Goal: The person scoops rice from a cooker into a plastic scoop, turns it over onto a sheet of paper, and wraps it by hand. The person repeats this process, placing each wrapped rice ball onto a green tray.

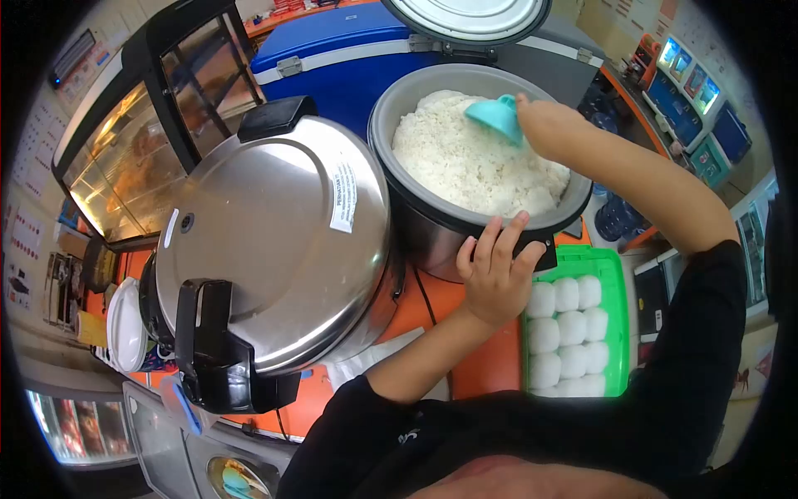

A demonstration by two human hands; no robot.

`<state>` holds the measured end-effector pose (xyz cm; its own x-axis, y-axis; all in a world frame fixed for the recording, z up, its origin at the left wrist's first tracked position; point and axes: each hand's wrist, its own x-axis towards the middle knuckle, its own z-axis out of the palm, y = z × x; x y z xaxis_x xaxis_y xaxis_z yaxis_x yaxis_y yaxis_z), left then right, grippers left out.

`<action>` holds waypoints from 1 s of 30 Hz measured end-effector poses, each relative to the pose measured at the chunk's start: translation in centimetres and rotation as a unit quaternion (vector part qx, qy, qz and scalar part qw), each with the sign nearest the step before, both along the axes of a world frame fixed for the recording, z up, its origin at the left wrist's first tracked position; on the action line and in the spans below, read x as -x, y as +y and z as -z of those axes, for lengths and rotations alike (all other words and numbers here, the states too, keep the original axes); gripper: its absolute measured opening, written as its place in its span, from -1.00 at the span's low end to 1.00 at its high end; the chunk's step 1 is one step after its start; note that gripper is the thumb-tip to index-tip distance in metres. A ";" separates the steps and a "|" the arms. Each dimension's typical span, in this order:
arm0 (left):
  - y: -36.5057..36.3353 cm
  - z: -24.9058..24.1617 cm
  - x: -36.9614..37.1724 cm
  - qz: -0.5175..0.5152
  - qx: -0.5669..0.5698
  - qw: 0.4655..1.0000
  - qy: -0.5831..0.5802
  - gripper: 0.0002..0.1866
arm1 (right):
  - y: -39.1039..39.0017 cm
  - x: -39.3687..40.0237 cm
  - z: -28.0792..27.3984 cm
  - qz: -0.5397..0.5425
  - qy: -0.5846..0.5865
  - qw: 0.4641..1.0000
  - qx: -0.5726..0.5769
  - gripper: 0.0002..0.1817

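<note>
My right hand [552,126] is closed on a turquoise plastic scoop [496,119], which is tilted against the cooked white rice [449,150]. The rice fills the grey inner pot of an uncovered rice cooker [384,133] almost to the rim. At the cooker's front edge, my left hand [499,279] rests with its fingers spread against the outside, touching the rim. Just right of that hand, a green tray [617,333] holds several rounded white rice portions [572,328] in rows.
A large steel rice cooker [274,224] with its lid down stands at left. Behind are a blue cooler box [332,41] and a glass display case [125,158]. The cooker's raised lid [470,17] is at the top. An orange tabletop [486,358] lies underneath.
</note>
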<state>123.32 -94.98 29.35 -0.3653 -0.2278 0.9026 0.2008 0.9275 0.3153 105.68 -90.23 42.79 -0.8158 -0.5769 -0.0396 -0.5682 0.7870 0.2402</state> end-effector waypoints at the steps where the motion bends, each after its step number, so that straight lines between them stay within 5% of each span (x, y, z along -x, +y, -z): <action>1: 0.0 -0.2 0.0 0.009 0.000 1.000 0.005 -0.92 | -0.4 -0.2 0.4 0.003 0.002 1.000 -0.004 -0.48; 9: -0.4 0.6 0.4 0.018 0.021 0.999 0.034 -0.93 | -4.7 -2.7 1.5 -0.187 -0.108 0.966 -0.142 -0.55; 12: -1.0 1.0 0.1 0.026 0.035 0.999 0.024 -0.91 | -2.8 -2.0 0.7 -0.236 -0.150 0.954 -0.110 -0.62; 14: -2.7 0.1 -1.6 0.192 -0.043 0.980 -0.017 -0.89 | -1.5 -1.0 0.2 -0.191 -0.226 0.954 -0.052 -0.61; 16: -5.8 0.7 -3.5 0.142 0.010 0.990 -0.004 -0.87 | -1.1 -1.8 -2.2 -0.068 -0.343 0.937 -0.015 -0.55; 19: -10.2 3.2 -8.1 0.129 0.153 0.980 -0.022 -0.89 | -0.9 0.3 -2.3 -0.057 -0.403 0.912 0.045 -0.50; 22: -12.1 6.7 -11.6 0.022 0.292 0.941 -0.169 -0.90 | -1.5 1.4 -0.6 -0.044 -0.206 0.953 0.219 -0.46; 23: -12.4 6.9 -11.7 0.016 0.293 0.940 -0.173 -0.90 | -2.1 1.3 0.6 -0.050 -0.209 0.951 0.221 -0.46; 25: -12.9 7.2 -11.4 -0.009 0.392 0.905 -0.161 -0.85 | -2.6 0.0 2.5 -0.216 0.041 0.969 0.109 -0.40; 30: -14.8 7.6 -8.4 0.026 0.373 0.914 -0.156 -0.94 | -3.8 -3.9 2.3 -0.173 0.041 0.982 0.060 -0.29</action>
